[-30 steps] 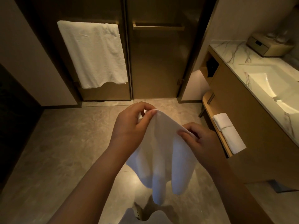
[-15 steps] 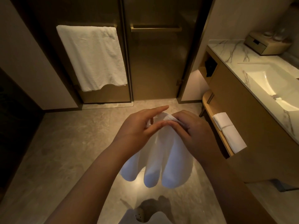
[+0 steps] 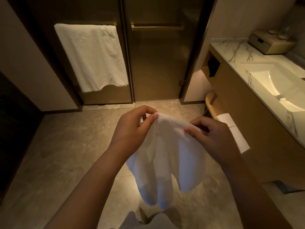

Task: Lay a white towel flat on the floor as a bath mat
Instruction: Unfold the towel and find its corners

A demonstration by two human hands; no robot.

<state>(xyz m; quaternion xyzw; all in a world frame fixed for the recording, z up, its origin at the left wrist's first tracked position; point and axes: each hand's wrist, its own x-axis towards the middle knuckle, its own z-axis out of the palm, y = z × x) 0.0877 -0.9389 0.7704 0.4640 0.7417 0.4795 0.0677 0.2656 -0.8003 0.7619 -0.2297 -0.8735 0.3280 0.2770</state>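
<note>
Holding: both hands grip 1 white towel [image 3: 166, 151] by its upper edge, in mid-air above the floor [image 3: 57, 146].
Left hand [image 3: 133, 129]: thumb and fingers pinched shut on the towel's top left corner; forearm enters from the lower left.
Right hand [image 3: 212, 138]: thumb and fingers pinched shut on the same upper edge, a little lower and to the right of the left hand.
Towel: stretched short between the 2 hands along its hemmed edge, the rest hanging in loose folds with 2 or 3 drooping lobes; no part touches the floor.
Floor: pale stone-look tiles, bare beneath and in front of the hanging towel.
Hanging towel [image 3: 92, 57]: a second white towel draped over a rail on the left glass door, well apart from the hands.
Glass door [image 3: 156, 63]: tinted panel with a brass rail [image 3: 157, 28], straight ahead.
Bench [image 3: 231, 47]: marbled top at right, carrying a sink [image 3: 272, 81] and a small wooden box [image 3: 270, 43].
Shelf [image 3: 212, 103]: wooden ledge under the bench, bearing folded white towels [image 3: 232, 129] just behind the right hand.
</note>
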